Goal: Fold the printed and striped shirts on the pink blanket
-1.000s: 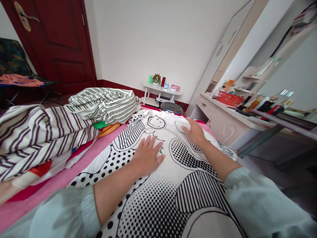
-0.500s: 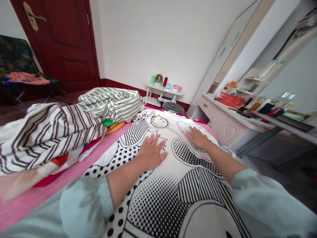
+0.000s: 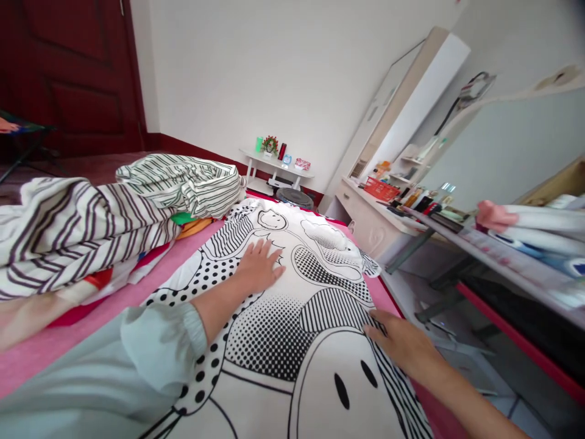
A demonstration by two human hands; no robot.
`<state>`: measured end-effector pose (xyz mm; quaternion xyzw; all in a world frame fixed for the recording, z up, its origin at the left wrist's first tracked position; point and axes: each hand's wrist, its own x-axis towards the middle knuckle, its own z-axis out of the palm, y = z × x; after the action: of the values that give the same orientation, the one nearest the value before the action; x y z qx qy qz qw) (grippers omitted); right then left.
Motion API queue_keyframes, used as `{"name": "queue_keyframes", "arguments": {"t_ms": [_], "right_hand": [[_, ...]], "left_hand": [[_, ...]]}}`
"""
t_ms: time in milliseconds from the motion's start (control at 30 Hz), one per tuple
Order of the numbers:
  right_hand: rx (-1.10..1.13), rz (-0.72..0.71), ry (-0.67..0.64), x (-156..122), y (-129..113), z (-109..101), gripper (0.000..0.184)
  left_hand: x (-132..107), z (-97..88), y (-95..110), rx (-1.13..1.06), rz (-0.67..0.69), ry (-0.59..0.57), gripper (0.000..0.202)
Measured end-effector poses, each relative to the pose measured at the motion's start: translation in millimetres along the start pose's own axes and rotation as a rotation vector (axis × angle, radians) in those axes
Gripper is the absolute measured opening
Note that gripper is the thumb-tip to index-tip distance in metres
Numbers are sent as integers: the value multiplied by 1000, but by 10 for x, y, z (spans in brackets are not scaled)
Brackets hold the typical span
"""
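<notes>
A white garment (image 3: 283, 292) with black dots, stripes and smiling cartoon faces lies spread on the pink bed cover (image 3: 201, 241). My left hand (image 3: 258, 266) rests flat on its middle, fingers apart, below a small round face print. At the garment's right edge is my right hand (image 3: 402, 341); its thumb and forefinger lie about the striped border, the cloth showing between them. The other fingers of that hand are partly hidden.
A heap of striped cloth (image 3: 91, 225) lies on the bed at the left. Beyond the bed stands a white shelf (image 3: 269, 160) with small items. To the right are a dressing table (image 3: 361, 213) with a red basket (image 3: 381, 189) and a cluttered desk (image 3: 493, 250).
My right hand has come back from the garment's far right part to its near right edge. My left hand stays flat in the same place. The view has turned to the right.
</notes>
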<state>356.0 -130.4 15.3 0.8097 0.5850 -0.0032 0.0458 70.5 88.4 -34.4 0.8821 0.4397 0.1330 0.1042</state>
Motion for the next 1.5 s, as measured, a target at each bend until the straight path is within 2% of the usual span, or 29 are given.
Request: {"name": "queue_keyframes", "arguments": {"t_ms": [67, 133, 233, 300, 400, 433, 500, 600, 700, 800, 867, 933, 1067, 1233, 1367, 1500], "right_hand": [[10, -10, 84, 61, -12, -40, 48], [16, -61, 173, 113, -16, 13, 45], [-95, -114, 176, 197, -29, 80, 40], [-246, -127, 190, 290, -127, -4, 38], [-359, -142, 280, 525, -516, -267, 30], [-315, -143, 303, 623, -700, -338, 29], [-147, -189, 348, 814, -1101, -381, 37], [61, -268, 362, 1028, -1613, -190, 49], [155, -248, 259, 1134, -1853, 96, 53], [206, -239, 213, 1167, -1853, 227, 55], [232, -256, 214, 1168, -1809, 226, 55], [248, -256, 220, 1166, -1782, 202, 53], [259, -253, 239, 1169, -1787, 199, 52], [277, -262, 247, 1179, -1785, 236, 52], [302, -261, 252, 1171, -1778, 227, 52], [316, -250, 237, 1160, -1781, 205, 52]], "left_hand": [[-11, -17, 8, 9, 0, -5, 67], [-22, -30, 13, 12, 3, -11, 67], [-27, -28, 6, 14, 7, -14, 68], [-21, -14, -4, 19, 7, -11, 68], [-8, 6, -19, 26, 3, -6, 69], [-6, 9, -23, 27, 3, -4, 69], [-9, 7, -27, 28, 4, 2, 67], [-27, -11, -35, 32, -20, 37, 63], [-35, -52, -78, 27, -113, 99, 58], [-1, -143, -195, -14, -287, 244, 58], [55, -236, -321, -52, -416, 377, 60], [138, -338, -466, -105, -518, 445, 56], [361, -485, -714, -198, -596, 398, 45], [635, -535, -879, -310, -645, 346, 38], [785, -535, -944, -430, -614, 355, 35], [878, -502, -890, -560, -545, 388, 25]]}}
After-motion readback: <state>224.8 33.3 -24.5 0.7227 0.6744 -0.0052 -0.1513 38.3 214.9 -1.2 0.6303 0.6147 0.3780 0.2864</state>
